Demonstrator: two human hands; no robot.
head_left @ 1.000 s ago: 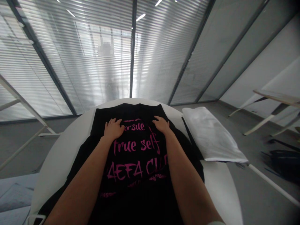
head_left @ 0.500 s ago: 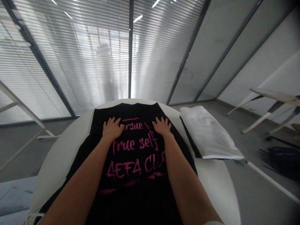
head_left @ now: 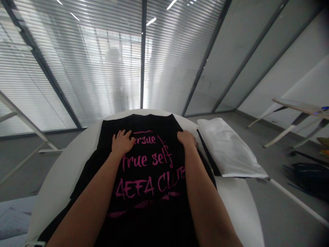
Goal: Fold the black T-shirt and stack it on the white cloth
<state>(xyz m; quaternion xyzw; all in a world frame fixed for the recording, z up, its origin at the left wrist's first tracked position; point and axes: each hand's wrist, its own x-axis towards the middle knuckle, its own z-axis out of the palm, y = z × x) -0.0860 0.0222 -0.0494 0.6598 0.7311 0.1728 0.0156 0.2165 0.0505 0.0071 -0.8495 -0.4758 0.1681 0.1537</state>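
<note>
A black T-shirt [head_left: 144, 219] with pink lettering lies spread over a round white table [head_left: 64, 164]. My left hand [head_left: 122, 141] rests flat on its upper left part, fingers spread, beside the small top line of print. At the shirt's right edge, my right hand [head_left: 187, 139] has its fingers curled over the side, gripping the fabric; the fingertips are partly hidden. Just right of that hand is a folded white cloth [head_left: 228, 147] with a dark layer under it.
White-legged frames stand at the left, one leg [head_left: 28, 123] close to the table. Papers [head_left: 14, 219] lie at the lower left. Another table [head_left: 300, 104] and a dark blue item [head_left: 311, 178] on the floor are to the right. A glass wall with blinds [head_left: 115, 85] runs behind.
My right hand has moved right, from lying flat with spread fingers on the print to the shirt's right edge, where its fingers have closed. My left hand has stayed in place.
</note>
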